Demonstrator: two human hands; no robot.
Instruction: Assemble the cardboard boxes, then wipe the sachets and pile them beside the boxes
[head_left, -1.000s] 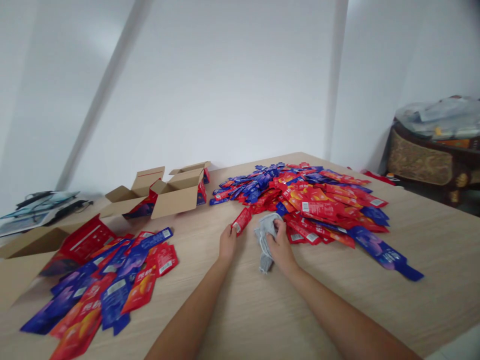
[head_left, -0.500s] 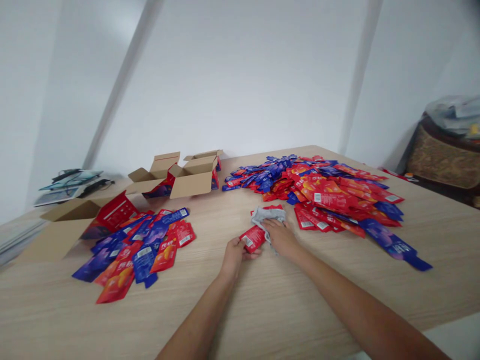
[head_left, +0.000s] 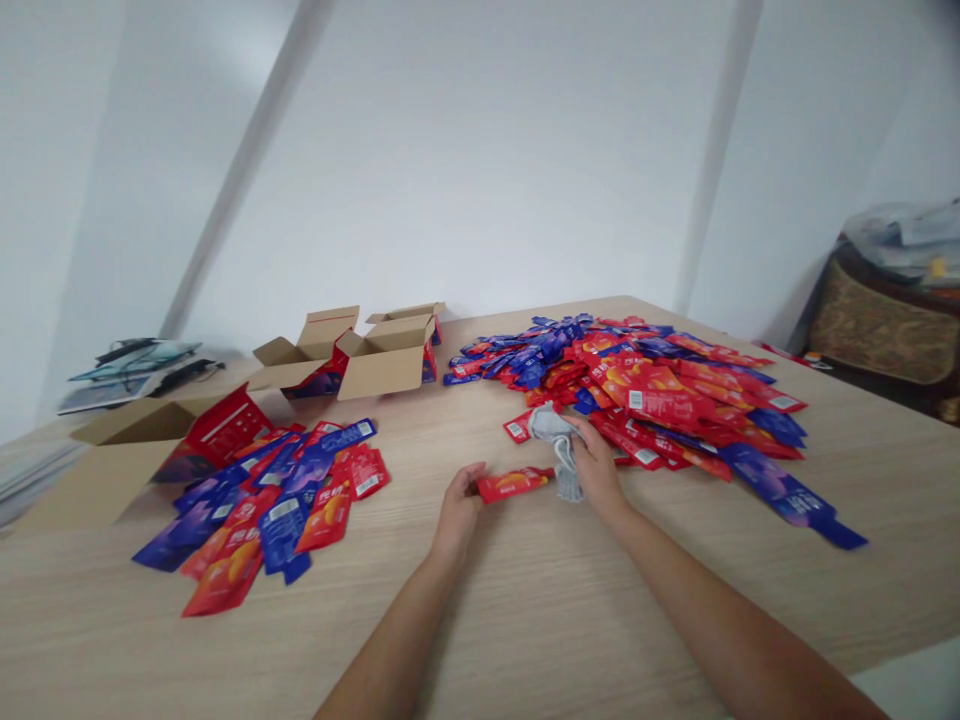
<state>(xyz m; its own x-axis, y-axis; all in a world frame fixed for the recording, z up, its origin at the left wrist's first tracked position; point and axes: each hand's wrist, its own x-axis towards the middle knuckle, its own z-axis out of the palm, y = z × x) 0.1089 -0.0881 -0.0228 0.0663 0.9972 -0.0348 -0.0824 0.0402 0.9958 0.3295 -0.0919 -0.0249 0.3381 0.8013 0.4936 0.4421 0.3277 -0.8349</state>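
My left hand (head_left: 459, 508) pinches one end of a red pouch (head_left: 514, 484) with an orange fruit picture facing up. The pouch's far end reaches to a grey cloth (head_left: 564, 448), which my right hand (head_left: 594, 468) grips, its lower part hanging down. Whether my right fingers also touch the pouch, I cannot tell. Just behind the cloth another red pouch (head_left: 517, 428) lies on the table, partly covered. To the right of my right hand spreads a big heap of red and blue pouches (head_left: 652, 385).
A smaller group of red and blue pouches (head_left: 283, 508) lies at the left, beside an open carton (head_left: 97, 480). More open cartons (head_left: 382, 370) stand at the back. Papers and cables (head_left: 135, 372) sit at the far left; a patterned chair (head_left: 885, 318) is beyond the table's right edge.
The pouch in my left hand has turned from its barcode side to its fruit-picture side. My right hand has shifted right and lifted the cloth off the pouch's face, gathering it up.
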